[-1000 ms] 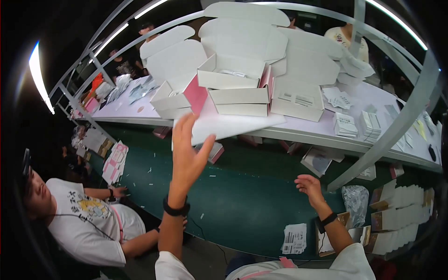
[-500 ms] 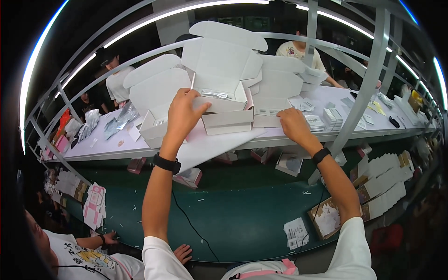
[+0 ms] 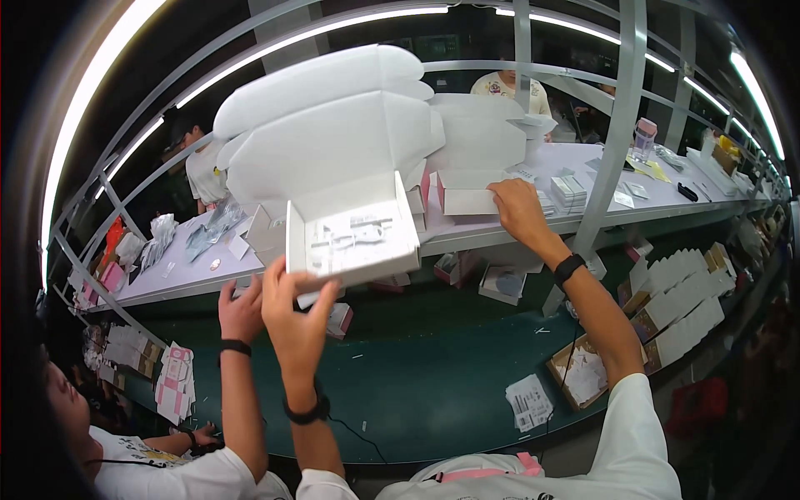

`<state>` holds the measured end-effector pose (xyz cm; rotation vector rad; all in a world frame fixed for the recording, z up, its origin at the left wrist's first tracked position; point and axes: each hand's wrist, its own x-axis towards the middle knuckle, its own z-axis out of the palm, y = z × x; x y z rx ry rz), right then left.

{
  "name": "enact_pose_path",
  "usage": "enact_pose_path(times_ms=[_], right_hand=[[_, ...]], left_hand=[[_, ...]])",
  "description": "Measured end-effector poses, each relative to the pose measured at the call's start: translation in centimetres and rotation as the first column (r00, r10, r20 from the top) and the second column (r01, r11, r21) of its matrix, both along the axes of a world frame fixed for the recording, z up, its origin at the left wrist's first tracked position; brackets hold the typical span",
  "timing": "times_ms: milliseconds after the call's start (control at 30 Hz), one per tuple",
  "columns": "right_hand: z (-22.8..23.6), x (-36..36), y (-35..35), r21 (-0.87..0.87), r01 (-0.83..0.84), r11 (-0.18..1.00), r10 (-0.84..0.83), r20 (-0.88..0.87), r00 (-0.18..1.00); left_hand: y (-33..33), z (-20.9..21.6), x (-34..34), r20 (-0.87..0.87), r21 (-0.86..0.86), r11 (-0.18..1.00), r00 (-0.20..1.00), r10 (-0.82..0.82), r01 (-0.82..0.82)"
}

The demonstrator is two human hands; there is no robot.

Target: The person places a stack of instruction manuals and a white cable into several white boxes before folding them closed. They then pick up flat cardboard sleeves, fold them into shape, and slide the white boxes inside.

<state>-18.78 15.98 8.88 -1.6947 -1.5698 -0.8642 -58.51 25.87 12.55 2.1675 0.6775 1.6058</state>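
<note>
The person's raised left hand [image 3: 293, 317] clasps an open white box [image 3: 375, 268] by its near-left corner, at the worktop [image 3: 187, 275] edge; the outstretched right hand [image 3: 521, 215] touches a second box [image 3: 467, 202], its grip unclear.

No readable words, tiny dark print on white sheets [image 3: 528, 403] at lower right, blurred print on paper [image 3: 330, 232] in the open white box [image 3: 377, 267] at centre

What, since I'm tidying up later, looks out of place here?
Small white scraps lie scattered on the green surface, looking like stray litter. The paper sheets near its front edge are unevenly stacked.
</note>
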Motion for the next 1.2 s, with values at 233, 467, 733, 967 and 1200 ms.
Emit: enact_pose_path(times_ms=[233,467,733,967,1200], right_hand=[[1.7,0.6,-1.1,0.092,0.065,0.994,-0.083,0.206,0.975],[2.1,0.2,-6.2,0.143,0.032,0.989,-0.058,0.181,0.982],[-1.1,-4.8,-18.5,0.009,-0.05,0.999,0.048,0.119,0.992],[-9.9,-7.7,-27.5,-0.33,-0.096,0.939,0.085,-0.046,0.995],[-21.4,-9.9,-28.7,-0.532,-0.142,0.834,-0.033,-0.305,0.952]], left_hand=[[-17.6,-9.4,-3.4,-0.194,-0.127,0.99,0.98,0.036,-0.061],[-24.6,-28.3,-4.4,-0.332,-0.364,0.912,0.941,0.063,-0.19],[-22.2,-41.8,-3.0,-0.454,-0.364,0.811,0.848,0.275,-0.458],[-16.1,-44.5,0.8,-0.582,-0.351,0.84,0.799,0.151,-0.414],[-5.4,-44.4,7.0,-0.654,-0.42,0.827,0.757,0.011,-0.375]])
